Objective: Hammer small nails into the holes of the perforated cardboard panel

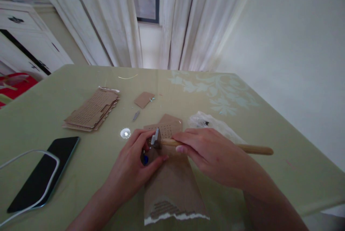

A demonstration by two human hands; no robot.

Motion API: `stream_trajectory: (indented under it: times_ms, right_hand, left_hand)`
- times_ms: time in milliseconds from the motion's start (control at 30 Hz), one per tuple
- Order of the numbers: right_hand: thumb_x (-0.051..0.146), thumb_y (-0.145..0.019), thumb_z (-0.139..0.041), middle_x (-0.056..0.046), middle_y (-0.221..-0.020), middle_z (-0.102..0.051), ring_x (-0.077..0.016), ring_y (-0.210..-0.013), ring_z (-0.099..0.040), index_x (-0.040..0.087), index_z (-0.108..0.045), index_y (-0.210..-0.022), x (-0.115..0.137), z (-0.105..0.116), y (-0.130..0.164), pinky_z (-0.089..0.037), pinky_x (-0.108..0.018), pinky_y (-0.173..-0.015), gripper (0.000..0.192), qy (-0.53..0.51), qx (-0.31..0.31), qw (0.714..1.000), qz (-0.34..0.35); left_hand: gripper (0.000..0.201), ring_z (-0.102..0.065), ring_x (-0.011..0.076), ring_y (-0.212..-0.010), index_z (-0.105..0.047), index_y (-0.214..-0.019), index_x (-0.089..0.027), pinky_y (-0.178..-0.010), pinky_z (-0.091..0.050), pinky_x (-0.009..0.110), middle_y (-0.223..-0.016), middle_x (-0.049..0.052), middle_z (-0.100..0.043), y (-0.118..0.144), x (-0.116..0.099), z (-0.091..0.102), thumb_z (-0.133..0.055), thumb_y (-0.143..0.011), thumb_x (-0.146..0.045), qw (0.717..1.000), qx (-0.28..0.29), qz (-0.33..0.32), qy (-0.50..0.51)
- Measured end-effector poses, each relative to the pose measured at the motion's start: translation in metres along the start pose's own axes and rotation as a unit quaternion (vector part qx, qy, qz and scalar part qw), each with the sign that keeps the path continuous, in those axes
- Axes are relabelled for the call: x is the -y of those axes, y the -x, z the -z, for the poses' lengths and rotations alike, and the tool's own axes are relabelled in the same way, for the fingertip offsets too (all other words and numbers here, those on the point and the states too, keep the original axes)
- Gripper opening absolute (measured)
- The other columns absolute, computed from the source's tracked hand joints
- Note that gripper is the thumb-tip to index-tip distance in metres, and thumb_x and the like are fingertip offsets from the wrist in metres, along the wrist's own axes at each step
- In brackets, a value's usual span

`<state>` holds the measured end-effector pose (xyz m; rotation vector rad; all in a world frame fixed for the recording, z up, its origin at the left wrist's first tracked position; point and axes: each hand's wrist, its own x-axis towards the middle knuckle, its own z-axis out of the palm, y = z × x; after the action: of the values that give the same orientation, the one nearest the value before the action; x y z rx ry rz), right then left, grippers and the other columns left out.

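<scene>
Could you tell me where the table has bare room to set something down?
Bare cloth lies between the card stack and the far edge, and right of the plastic bag to the table edge. It is crowded around both hands, left and right, with the hammer, cardboard and phone.

Wooden-handled hammer (215, 146) lying level — metal head on perforated cardboard piece (165, 129), flat on table.

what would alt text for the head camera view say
Two bare hands work over a torn piece of cardboard on a green table: the right hand grips a wooden-handled hammer, and the left hand pinches a small object at its metal head. A phone and a stack of perforated cardboard lie to the left.
</scene>
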<state>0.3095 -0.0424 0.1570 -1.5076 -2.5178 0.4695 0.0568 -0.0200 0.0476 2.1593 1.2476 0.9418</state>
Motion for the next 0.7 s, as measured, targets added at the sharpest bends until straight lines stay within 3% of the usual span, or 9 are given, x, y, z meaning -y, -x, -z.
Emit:
stream_trajectory:
  times_ms: [133,267,400,533,633,700]
  right_hand:
    - [0.026,-0.114,-0.058,-0.01,-0.116,-0.086,-0.0288,-0.103,-0.079,0.022,-0.082,-0.122,-0.002,0.002,0.0,-0.056,-0.041,-0.091,0.025,-0.034,-0.014,0.999,-0.005]
    - [0.023,-0.113,-0.061,-0.012,-0.119,-0.086,-0.032,-0.108,-0.08,0.02,-0.082,-0.127,-0.005,0.0,0.0,-0.057,-0.044,-0.094,0.026,-0.008,0.018,1.0,0.002]
    - [0.023,-0.112,-0.064,-0.011,-0.124,-0.086,-0.0315,-0.111,-0.08,0.022,-0.083,-0.125,-0.011,0.004,0.003,-0.057,-0.043,-0.096,0.024,-0.007,0.008,1.0,0.009]
    - [0.024,-0.113,-0.061,-0.012,-0.124,-0.086,-0.034,-0.112,-0.08,0.019,-0.084,-0.127,-0.018,0.005,0.007,-0.056,-0.046,-0.097,0.027,0.02,0.02,1.0,-0.011]
    - [0.025,-0.114,-0.059,-0.011,-0.125,-0.086,-0.035,-0.112,-0.08,0.019,-0.082,-0.133,-0.022,0.002,0.006,-0.056,-0.049,-0.098,0.03,0.023,0.036,0.999,-0.015]
    - [0.025,-0.114,-0.059,-0.011,-0.126,-0.086,-0.0353,-0.113,-0.08,0.02,-0.082,-0.134,-0.023,0.0,0.005,-0.056,-0.05,-0.098,0.03,0.017,0.04,0.999,-0.013]
  left_hand:
    - [0.049,-0.062,0.021,-0.08,-0.066,-0.136,-0.03,-0.074,-0.056,0.033,-0.11,0.004,-0.066,-0.001,0.0,-0.001,-0.086,-0.094,-0.046,1.0,0.002,0.005,0.0]
    - [0.05,-0.062,0.0201,-0.08,-0.068,-0.137,-0.028,-0.075,-0.055,0.033,-0.109,0.004,-0.066,-0.001,-0.001,0.0,-0.087,-0.093,-0.043,1.0,-0.001,0.002,0.005]
    - [0.052,-0.063,0.019,-0.082,-0.07,-0.136,-0.028,-0.073,-0.055,0.03,-0.106,0.003,-0.068,-0.003,0.002,0.004,-0.09,-0.091,-0.045,0.998,0.003,0.0,0.057]
    - [0.037,-0.068,0.0195,-0.085,-0.071,-0.135,-0.025,-0.074,-0.057,0.031,-0.106,0.005,-0.073,-0.015,0.028,0.01,-0.066,-0.108,-0.049,0.991,-0.036,0.051,0.118]
    - [0.041,-0.074,0.0269,-0.106,-0.075,-0.132,-0.021,-0.089,-0.06,0.04,-0.129,0.013,-0.077,-0.027,0.062,0.01,-0.052,-0.112,-0.049,0.993,-0.085,0.077,0.004]
    - [0.047,-0.069,0.0358,-0.131,-0.073,-0.141,-0.018,-0.112,-0.054,0.053,-0.149,0.018,-0.073,-0.032,0.083,0.007,-0.046,-0.111,-0.042,0.987,-0.063,0.069,-0.128]
